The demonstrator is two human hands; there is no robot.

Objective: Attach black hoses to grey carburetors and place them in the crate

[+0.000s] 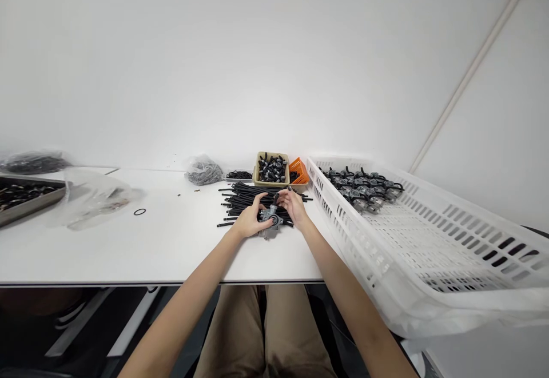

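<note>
A grey metal carburetor (270,218) rests low over the white table, with my left hand (251,219) wrapped round its left side, thumb across the front. At its top, the fingers of my right hand (292,205) are pinched together by a small black part (275,198), which looks like a rubber piece on the carburetor's neck; its exact kind is too small to tell. Just behind both hands lies a spread pile of black rubber hoses (242,198), partly covered by the fingers.
A white slotted crate (429,218) at right holds several carburetors (364,186). Behind the hoses stand a beige bin (256,179) of black parts and an orange basket (300,166). Leftward are a bag of rings (203,171), a loose black ring (139,211), plastic bag (96,198) and metal tray (34,202).
</note>
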